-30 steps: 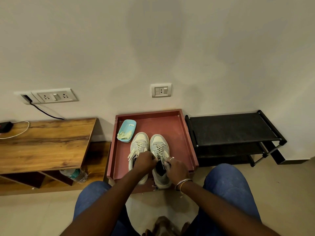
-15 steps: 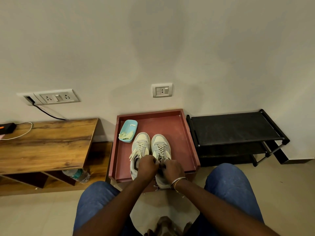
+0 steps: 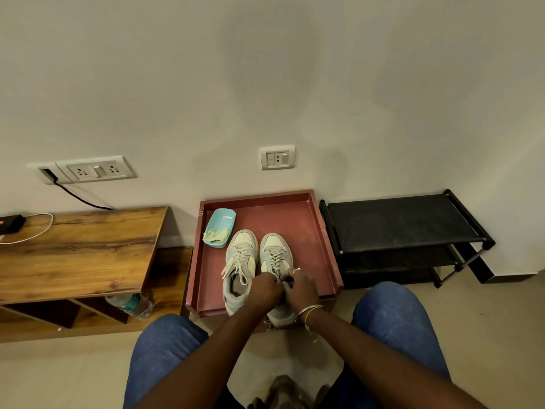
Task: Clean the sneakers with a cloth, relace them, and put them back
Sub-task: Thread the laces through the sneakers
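Two pale grey and cream sneakers stand side by side, toes toward the wall, in a red tray (image 3: 323, 231). The left sneaker (image 3: 240, 261) has its laces tied loosely. My left hand (image 3: 264, 289) and my right hand (image 3: 300, 287) meet over the tongue of the right sneaker (image 3: 274, 249), fingers curled, pinching its laces. The hands hide the lace ends and the shoe's opening. A yellowish cloth (image 3: 216, 234) lies in a light blue dish (image 3: 224, 221) at the tray's back left corner.
A black shoe rack (image 3: 398, 222) stands right of the tray. A wooden table (image 3: 79, 246) stands on the left, with a plastic bottle (image 3: 132, 305) lying under it. Wall sockets (image 3: 97, 171) and a cable are behind. My knees in jeans flank the tray's front.
My hands have closed together over the right sneaker's laces; a second ago they were slightly apart. The sneakers and the dish have not moved.
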